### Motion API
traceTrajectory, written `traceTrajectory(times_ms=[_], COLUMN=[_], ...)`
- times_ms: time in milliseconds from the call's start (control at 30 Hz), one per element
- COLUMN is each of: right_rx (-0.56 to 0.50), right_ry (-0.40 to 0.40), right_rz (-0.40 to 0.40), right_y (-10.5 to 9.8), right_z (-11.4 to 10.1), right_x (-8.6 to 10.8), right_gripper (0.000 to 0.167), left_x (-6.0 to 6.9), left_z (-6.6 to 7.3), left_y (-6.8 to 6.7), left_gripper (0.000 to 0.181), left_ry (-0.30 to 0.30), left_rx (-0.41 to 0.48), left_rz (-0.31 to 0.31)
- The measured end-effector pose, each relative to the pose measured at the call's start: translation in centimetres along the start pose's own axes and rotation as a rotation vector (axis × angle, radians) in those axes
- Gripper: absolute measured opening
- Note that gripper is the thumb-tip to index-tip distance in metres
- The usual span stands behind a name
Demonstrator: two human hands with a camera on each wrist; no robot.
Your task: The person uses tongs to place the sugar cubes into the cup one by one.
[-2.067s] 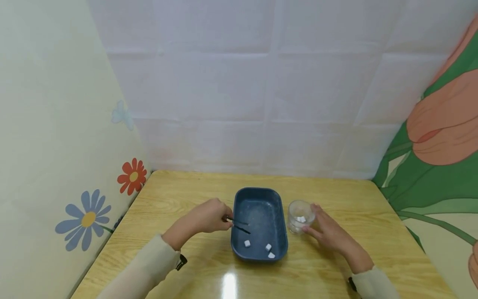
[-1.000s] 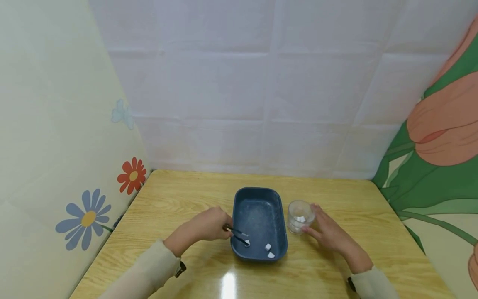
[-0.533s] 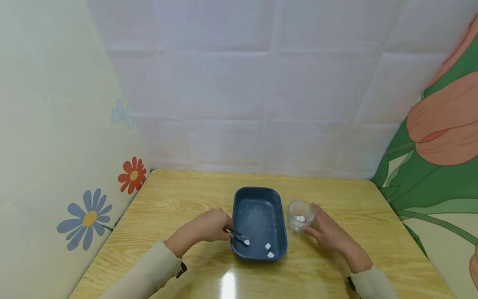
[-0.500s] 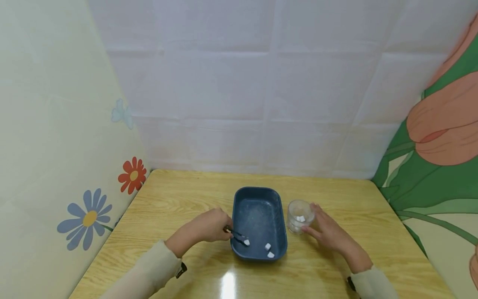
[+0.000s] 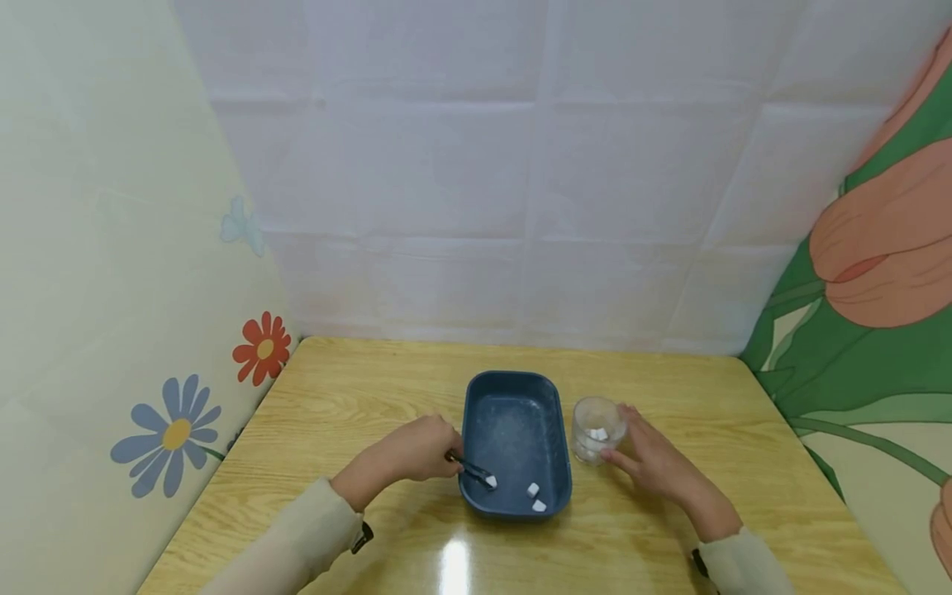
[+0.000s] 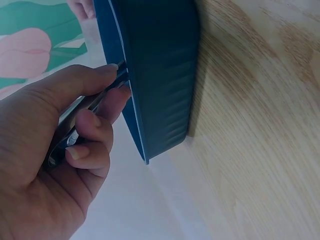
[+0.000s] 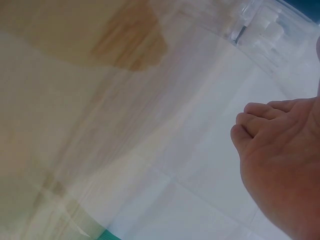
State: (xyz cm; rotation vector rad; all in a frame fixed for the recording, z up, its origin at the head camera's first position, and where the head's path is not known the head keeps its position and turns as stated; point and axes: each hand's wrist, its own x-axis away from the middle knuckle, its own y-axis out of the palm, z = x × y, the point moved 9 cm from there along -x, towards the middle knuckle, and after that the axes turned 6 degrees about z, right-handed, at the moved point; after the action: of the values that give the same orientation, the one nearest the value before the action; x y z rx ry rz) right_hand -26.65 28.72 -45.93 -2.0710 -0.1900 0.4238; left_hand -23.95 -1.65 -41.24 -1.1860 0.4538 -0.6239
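My left hand (image 5: 420,449) holds small dark metal tongs (image 6: 75,117) over the left rim of a dark blue tray (image 5: 513,413). Inside the tray, the tong tips close around a white sugar cube (image 5: 492,482) near the left front corner. Two more sugar cubes, one of them (image 5: 533,490) a little behind the other (image 5: 539,506), lie further right. Beside the tray on the right stands a clear glass (image 5: 599,430) with several white cubes in it. My right hand (image 5: 654,459) holds its right side, thumb in front and fingers behind.
The wooden table (image 5: 372,380) meets a pale cloth backdrop (image 5: 446,207) at the back. Flower-printed panels stand left and right (image 5: 885,281). The tray's wall (image 6: 160,75) rises beside the left hand.
The left hand has moved slightly towards the front, lowering the tongs to the left cube. Their tips, earlier apart, have come together on it. The right hand and glass stay put.
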Motion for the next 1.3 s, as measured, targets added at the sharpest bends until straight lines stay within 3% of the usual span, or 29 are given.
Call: traceTrajectory(times_ms=[633,1300], right_rx=[-0.001,0.007], right_ry=[0.014,0.002], right_rz=[-0.006,0.012], right_y=[0.1,0.0], right_z=[0.1,0.0], right_x=[0.0,-0.1], right_gripper=[0.089,0.090], left_x=[-0.2,-1.1], left_z=[-0.2,0.4], left_y=[-0.6,-3.3], left_gripper=[0.012,0.011], left_ry=[0.056,0.052], left_rx=[0.015,0.029], left_rz=[0.041,0.105])
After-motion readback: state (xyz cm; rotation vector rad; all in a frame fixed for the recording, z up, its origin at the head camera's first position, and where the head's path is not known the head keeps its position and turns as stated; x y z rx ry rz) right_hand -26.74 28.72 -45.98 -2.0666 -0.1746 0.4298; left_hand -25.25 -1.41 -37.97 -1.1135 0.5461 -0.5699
